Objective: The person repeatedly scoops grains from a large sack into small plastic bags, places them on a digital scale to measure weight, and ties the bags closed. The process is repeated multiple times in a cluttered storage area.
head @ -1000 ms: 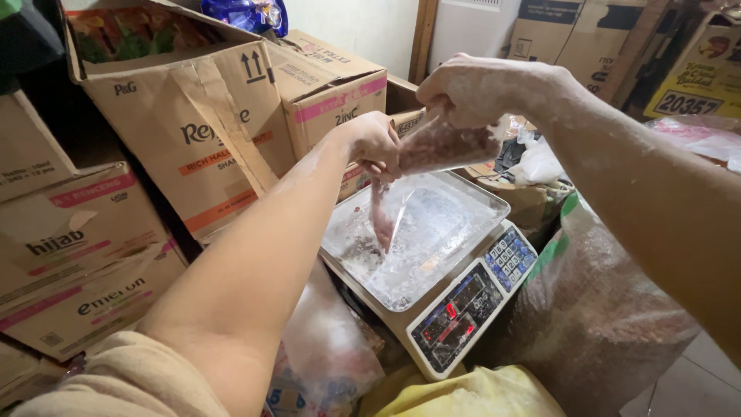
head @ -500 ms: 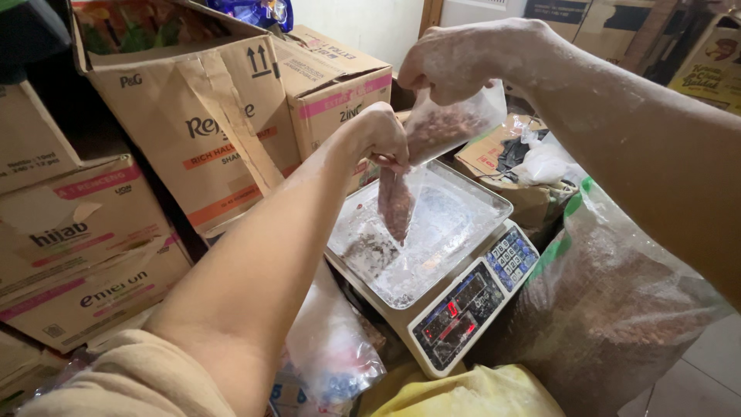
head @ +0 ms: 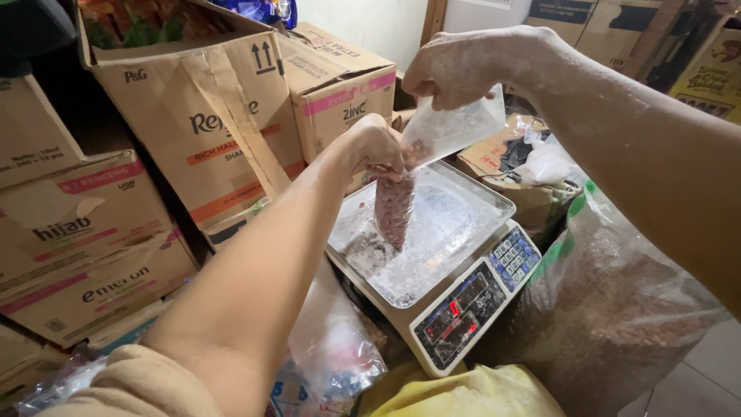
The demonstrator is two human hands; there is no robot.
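Where both hands grip, bag (head: 395, 205) vertical, bottom down.

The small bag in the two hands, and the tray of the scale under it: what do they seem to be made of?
The small bag looks like thin clear plastic film: the reddish-brown grains show through and its top crumples in the hands. The tray seems to be brushed metal, probably steel: a dull grey sheen under white dust, with a raised rim.
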